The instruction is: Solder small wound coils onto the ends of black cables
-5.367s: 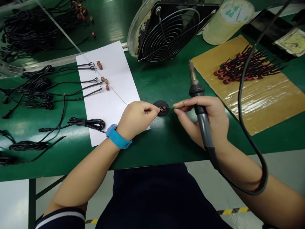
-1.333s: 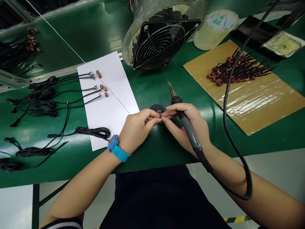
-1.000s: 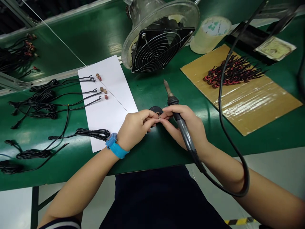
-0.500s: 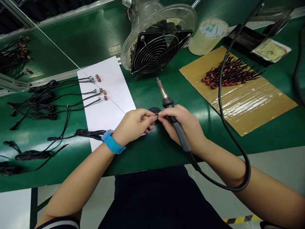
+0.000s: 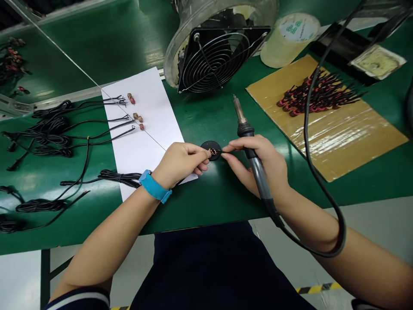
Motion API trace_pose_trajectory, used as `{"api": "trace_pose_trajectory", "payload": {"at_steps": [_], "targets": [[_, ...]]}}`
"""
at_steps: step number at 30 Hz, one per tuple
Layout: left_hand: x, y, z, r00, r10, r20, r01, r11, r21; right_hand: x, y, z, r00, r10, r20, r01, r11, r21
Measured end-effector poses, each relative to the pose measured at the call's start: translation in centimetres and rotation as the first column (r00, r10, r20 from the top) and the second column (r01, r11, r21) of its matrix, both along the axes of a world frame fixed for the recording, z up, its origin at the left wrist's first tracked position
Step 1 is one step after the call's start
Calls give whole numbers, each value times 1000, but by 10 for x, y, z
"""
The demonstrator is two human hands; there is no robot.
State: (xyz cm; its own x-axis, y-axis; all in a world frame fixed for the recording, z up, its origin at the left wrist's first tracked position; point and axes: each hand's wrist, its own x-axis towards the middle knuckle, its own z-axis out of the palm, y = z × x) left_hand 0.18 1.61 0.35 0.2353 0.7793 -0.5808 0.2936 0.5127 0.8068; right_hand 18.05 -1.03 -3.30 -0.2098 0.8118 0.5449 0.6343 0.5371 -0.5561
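Above a round black disc (image 5: 215,145), my left hand (image 5: 185,163) pinches a small wound coil (image 5: 213,152) between thumb and finger. My right hand (image 5: 263,165) holds a soldering iron (image 5: 260,174) across the palm, its metal tip pointing up and away. The thumb and index finger of that hand reach toward the coil with a small gap between them, near a thin wire end. Left of my hands, a white paper sheet (image 5: 145,99) carries several small coils (image 5: 138,117) and the stripped ends of black cables (image 5: 53,133).
A fan with a wire guard (image 5: 217,60) stands at the back. A tape roll (image 5: 288,41) is beside it. On the right, brown cardboard (image 5: 342,142) bears a pile of black-leaded coils (image 5: 319,94). The iron's cord (image 5: 308,125) loops over my right forearm.
My right hand has moved right, away from my left hand, taking the iron along. Its fingertips have parted from the coil, which stays in my left hand. The view has shifted slightly.
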Motion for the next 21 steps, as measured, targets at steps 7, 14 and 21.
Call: {"api": "trace_pose_trajectory", "payload": {"at_steps": [7, 14, 21], "targets": [[1, 1, -4, 999, 44, 29, -43, 998, -41, -6, 7, 2, 993, 96, 73, -96, 995, -4], [2, 3, -4, 998, 47, 28, -46, 998, -46, -2, 22, 0, 933, 311, 181, -319, 948, 13], [4, 5, -2, 996, 59, 65, -54, 995, -78, 5, 18, 5, 973, 207, 106, -213, 976, 51]]}}
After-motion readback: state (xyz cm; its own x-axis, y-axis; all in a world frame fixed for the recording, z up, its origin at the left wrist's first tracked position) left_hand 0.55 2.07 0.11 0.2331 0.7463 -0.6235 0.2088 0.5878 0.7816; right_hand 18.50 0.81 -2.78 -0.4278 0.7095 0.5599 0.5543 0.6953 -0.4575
